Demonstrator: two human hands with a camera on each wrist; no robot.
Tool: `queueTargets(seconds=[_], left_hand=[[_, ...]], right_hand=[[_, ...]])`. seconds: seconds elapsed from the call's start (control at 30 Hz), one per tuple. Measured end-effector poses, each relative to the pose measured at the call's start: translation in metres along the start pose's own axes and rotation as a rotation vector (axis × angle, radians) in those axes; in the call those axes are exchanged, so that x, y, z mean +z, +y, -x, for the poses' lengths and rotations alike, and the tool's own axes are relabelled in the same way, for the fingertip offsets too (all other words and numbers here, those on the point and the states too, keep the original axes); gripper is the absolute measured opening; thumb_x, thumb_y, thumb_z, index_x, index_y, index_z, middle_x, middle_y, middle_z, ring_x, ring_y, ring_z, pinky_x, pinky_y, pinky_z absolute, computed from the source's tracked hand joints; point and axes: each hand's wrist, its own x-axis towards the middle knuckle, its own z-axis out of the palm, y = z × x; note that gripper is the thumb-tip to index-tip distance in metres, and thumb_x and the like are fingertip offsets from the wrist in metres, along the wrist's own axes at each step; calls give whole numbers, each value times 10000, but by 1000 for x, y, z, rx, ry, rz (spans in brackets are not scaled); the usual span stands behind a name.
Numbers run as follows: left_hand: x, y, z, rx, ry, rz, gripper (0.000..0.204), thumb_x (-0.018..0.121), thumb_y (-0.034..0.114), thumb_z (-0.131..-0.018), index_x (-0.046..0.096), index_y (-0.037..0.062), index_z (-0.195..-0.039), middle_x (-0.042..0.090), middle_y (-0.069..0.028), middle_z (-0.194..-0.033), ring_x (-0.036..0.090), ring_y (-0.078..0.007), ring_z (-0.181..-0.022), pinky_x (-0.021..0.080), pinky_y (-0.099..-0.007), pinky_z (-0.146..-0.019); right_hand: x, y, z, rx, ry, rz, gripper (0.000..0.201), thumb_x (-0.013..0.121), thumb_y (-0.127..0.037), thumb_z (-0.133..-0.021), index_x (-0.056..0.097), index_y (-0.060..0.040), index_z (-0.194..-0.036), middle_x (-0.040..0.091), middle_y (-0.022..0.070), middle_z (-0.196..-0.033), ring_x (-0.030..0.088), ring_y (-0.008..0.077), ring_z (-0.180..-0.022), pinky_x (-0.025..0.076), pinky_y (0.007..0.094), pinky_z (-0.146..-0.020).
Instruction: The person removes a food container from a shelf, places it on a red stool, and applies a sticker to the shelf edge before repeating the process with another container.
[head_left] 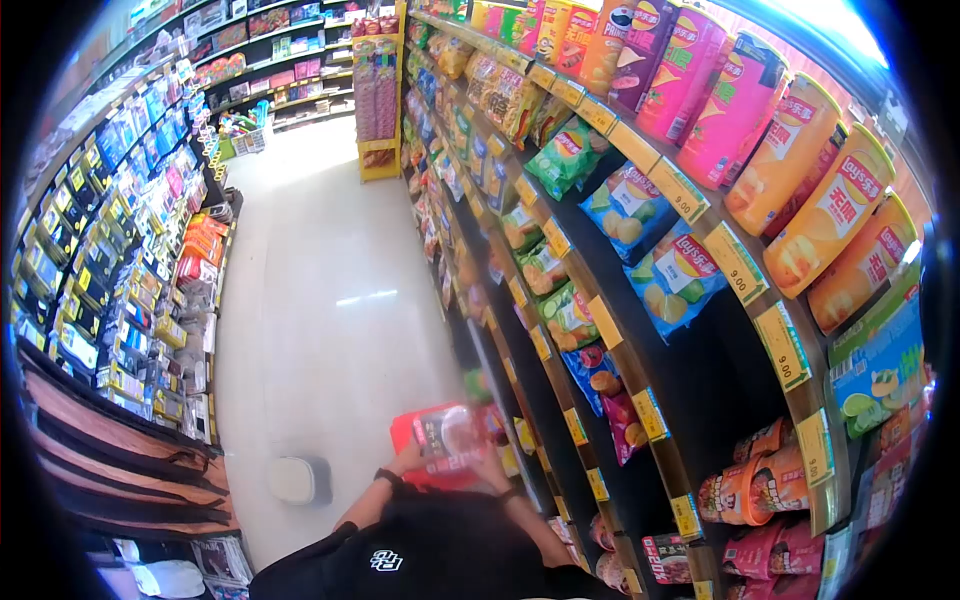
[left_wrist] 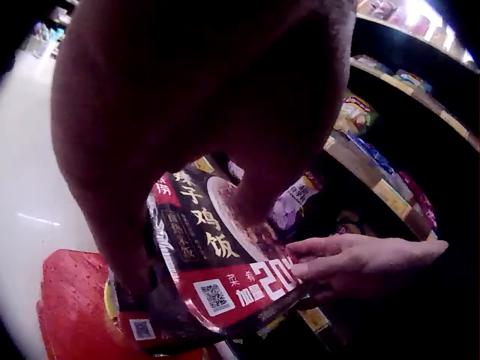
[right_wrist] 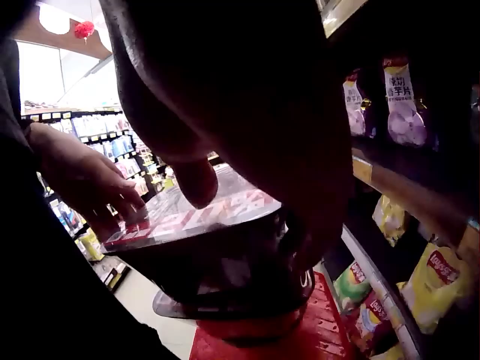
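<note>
A black-and-red food package (head_left: pixel 455 432) with a clear top is held between both hands in the head view. The left hand (head_left: pixel 406 462) is at its left side, the right hand (head_left: pixel 488 468) at its right. In the left wrist view the left hand (left_wrist: pixel 202 97) grips the package (left_wrist: pixel 214 247), with another similar package (left_wrist: pixel 142 328) beneath; the right hand's (left_wrist: pixel 360 262) fingertips touch the printed edge. From the right wrist, the right hand (right_wrist: pixel 247 120) has its thumb on the lid and fingers round the side of the package (right_wrist: pixel 210 262). A red plastic object (right_wrist: pixel 326 330) lies below.
Shelves of chip bags (head_left: pixel 675 280) and canisters (head_left: pixel 730 110) rise on the right, with bowls (head_left: pixel 755 485) lower down. Racks of small packaged goods (head_left: pixel 130 240) line the left. A pale floor (head_left: pixel 320 250) runs between them, with a white round stool (head_left: pixel 292 481) standing on it.
</note>
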Motion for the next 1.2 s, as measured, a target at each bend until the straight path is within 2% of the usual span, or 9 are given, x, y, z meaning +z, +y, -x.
queueTargets(seconds=[0.1, 0.2, 0.33, 0.5, 0.57, 0.7, 0.83, 0.87, 1.2], left_hand=[[-8, 5, 3, -44, -70, 37, 528, 742, 376, -812, 590, 20, -1171, 673, -150, -1051, 623, -258, -1031, 489, -376, -895], [15, -106, -39, -167, -70, -143, 389, 723, 394, -824, 683, 62, -1025, 695, -84, -913, 645, -204, -877, 518, -346, -779], [11, -52, -17, -153, -99, -9, 380, 714, 391, -840, 674, 64, -1028, 657, -23, -809, 585, -133, -659, 485, -284, -579], [9, -44, -19, -201, -319, 23, 338, 661, 401, -900, 641, 82, -1012, 588, 40, -773, 534, -74, -677, 456, -256, -604], [6, -23, -11, -146, -450, 144, 308, 643, 375, -919, 632, 84, -1015, 574, 54, -787, 517, -55, -699, 445, -244, -622], [13, 33, -9, 92, -450, 97, 317, 625, 305, -939, 616, 40, -1113, 602, 33, -853, 540, -98, -749, 468, -266, -692], [19, 64, -26, 137, -596, -29, 285, 654, 185, -913, 601, -16, -1107, 651, -38, -924, 596, -133, -830, 493, -302, -732], [21, 117, -14, 157, -630, -99, 307, 673, 187, -898, 595, -22, -1109, 665, -68, -910, 624, -153, -830, 499, -299, -717], [88, 243, -3, 575, -790, -309, 338, 703, 189, -864, 596, -34, -1094, 696, -139, -922, 675, -246, -822, 512, -327, -742]], right_hand=[[10, 18, 2, 67, -5, 68, 803, 773, -160, -682, 390, -62, -1381, 516, 212, -1281, 457, 373, -1232, 380, 449, -1032], [-3, -25, 10, 206, -60, 56, 749, 738, -178, -724, 398, -51, -1379, 534, 202, -1290, 469, 350, -1247, 391, 425, -1034], [-34, -88, 20, 308, -119, 171, 687, 705, -200, -748, 433, -53, -1361, 555, 215, -1283, 508, 364, -1216, 419, 411, -1013], [-57, -78, 29, 299, -24, 85, 601, 671, -164, -743, 481, 47, -1273, 555, 288, -1214, 549, 420, -1125, 450, 452, -946], [-96, -136, 37, 465, -45, 211, 612, 637, -134, -750, 440, 78, -1290, 489, 306, -1289, 490, 413, -1200, 397, 451, -1009], [-109, -125, 72, 340, 213, 194, 650, 608, -73, -762, 364, 58, -1350, 417, 302, -1365, 380, 424, -1309, 327, 419, -1088], [-130, -132, 106, 314, 453, 106, 576, 631, -73, -777, 414, 26, -1302, 488, 270, -1269, 463, 411, -1216, 373, 432, -1036], [-141, -148, 116, 281, 545, 100, 547, 671, -108, -777, 441, 14, -1258, 522, 251, -1200, 503, 400, -1155, 407, 435, -982], [-199, -226, 215, 470, 922, 132, 524, 713, -102, -769, 466, 24, -1214, 529, 206, -1083, 549, 388, -1013, 439, 415, -897]])
